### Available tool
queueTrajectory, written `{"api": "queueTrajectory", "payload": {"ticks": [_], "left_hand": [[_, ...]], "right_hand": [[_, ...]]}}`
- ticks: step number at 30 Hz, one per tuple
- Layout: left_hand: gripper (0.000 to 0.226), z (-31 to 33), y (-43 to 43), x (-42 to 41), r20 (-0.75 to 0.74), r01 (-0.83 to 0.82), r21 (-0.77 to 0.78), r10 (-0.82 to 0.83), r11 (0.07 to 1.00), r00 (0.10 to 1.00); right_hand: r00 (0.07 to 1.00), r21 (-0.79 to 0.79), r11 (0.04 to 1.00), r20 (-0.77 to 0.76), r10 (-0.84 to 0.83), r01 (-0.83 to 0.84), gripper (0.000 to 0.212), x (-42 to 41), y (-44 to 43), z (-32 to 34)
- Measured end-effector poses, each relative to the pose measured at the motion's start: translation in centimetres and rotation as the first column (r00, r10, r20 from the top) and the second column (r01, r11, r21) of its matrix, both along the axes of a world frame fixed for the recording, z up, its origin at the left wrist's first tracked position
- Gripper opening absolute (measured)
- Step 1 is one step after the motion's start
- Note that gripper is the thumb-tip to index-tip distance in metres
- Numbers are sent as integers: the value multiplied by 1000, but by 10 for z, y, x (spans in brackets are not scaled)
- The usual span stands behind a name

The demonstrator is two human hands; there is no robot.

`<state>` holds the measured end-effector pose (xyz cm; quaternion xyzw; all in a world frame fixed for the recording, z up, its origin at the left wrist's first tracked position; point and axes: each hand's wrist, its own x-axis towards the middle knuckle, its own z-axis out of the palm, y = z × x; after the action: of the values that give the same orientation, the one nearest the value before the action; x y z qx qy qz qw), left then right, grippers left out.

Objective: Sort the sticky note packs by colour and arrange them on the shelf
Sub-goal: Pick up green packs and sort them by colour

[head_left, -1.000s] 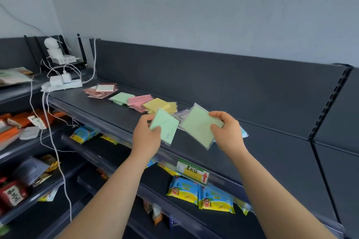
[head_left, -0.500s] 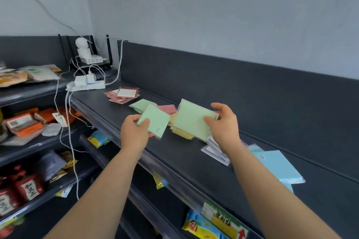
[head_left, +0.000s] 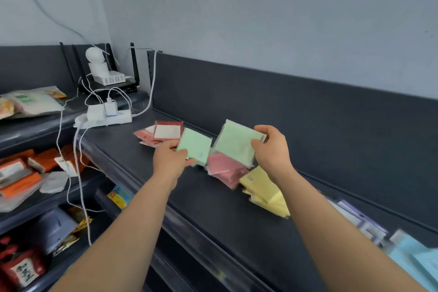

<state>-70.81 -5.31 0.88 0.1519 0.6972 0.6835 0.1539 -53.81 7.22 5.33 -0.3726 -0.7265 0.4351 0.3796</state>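
A dark grey shelf (head_left: pixel 213 208) runs from far left to near right. On it lie a white power strip (head_left: pixel 104 121) far left, then red packs (head_left: pixel 163 133), pink packs (head_left: pixel 225 168), yellow packs (head_left: pixel 265 189), blurred pale purple packs (head_left: pixel 355 218) and blue packs (head_left: pixel 414 261) nearest right.

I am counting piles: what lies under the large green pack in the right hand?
Pink packs lie on the shelf below it; the green pack covers their far edge.
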Motion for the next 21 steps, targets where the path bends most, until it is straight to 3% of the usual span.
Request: {"api": "queueTrajectory", "payload": {"ticks": [6,10,13,16,21], "left_hand": [[27,-18,27,-59,-46,77,-109,-83,991,996],[29,-29,31,-78,-265,80,-258,-150,963,953],[30,-35,30,-85,-330,105,-272,-195,956,923],[11,-38,25,-88,-376,125,-274,-227,953,898],[19,-29,12,-85,-486,90,-320,-245,943,839]], "right_hand": [[996,-43,996,45,-76,78,22,-52,10,-4],[992,-94,990,70,-102,108,23,-77,12,-11],[988,-134,984,116,-102,117,23,-94,12,-16],[967,-64,989,227,-118,136,29,-107,11,-22],[859,47,992,497,-125,117,15,-121,4,-26]]}}
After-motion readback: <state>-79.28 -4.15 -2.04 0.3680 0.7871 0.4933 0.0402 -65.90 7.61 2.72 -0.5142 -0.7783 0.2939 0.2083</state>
